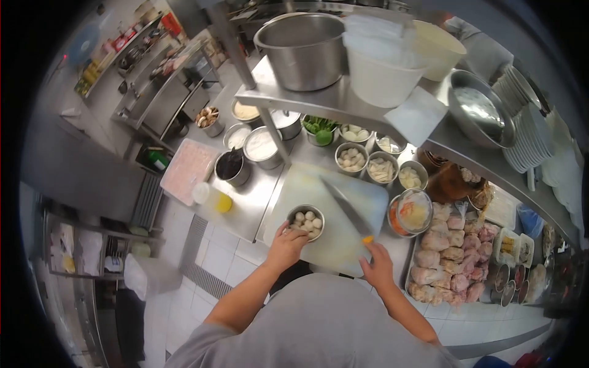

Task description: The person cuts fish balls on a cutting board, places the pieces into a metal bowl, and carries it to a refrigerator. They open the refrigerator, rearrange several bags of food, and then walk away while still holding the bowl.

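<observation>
My left hand (289, 246) grips the near left rim of a small round metal container (323, 222), its fingers reaching over the edge. Inside are several pale, round, ball-like pieces (300, 218). The container stands on the left part of a worn, pale cutting board (307, 184). To the right, a large knife (347, 207) lies slantwise across the board, blade pointing away from me. My right hand (378, 265) is closed over its handle, of which only an orange-yellow part shows by the blade; the rest is hidden under the fingers.
Metal containers of cut food (351, 158) line the board's far side. At right stands a tray of raw meat pieces (451, 264); at left, a yellow-bottomed bottle (215, 199) and a pink-filled tray (187, 172). An overhead shelf (343, 101) carries a large pot (300, 52) and stacked plates (527, 144).
</observation>
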A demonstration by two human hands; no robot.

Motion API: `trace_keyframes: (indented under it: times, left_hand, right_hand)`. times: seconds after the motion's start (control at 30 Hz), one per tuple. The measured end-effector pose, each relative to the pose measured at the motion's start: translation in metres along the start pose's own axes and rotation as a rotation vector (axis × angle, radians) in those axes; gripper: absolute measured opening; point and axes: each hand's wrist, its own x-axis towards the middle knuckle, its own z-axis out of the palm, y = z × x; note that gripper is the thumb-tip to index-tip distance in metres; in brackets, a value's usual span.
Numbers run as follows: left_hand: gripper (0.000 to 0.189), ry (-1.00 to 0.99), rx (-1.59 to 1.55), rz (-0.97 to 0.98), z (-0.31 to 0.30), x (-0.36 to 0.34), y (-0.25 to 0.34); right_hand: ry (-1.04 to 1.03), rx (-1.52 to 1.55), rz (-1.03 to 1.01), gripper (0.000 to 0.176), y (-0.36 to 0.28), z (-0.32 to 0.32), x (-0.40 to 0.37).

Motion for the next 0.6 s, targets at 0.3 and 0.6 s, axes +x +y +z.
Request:
trace_keyframes:
  times: [0.3, 0.6]
  left_hand:
    - [0.033, 0.108, -0.489, 0.23, -0.062, 0.028, 0.034]
    - [0.118, 0.183, -0.506, 0.049, -0.048, 0.024, -0.042]
  right_hand:
    - [-0.645, 1.998, 0.777, 0.077, -0.079, 0.054, 0.074]
    - [-0.089, 1.166, 0.41, 0.078, -0.119, 0.039, 0.135]
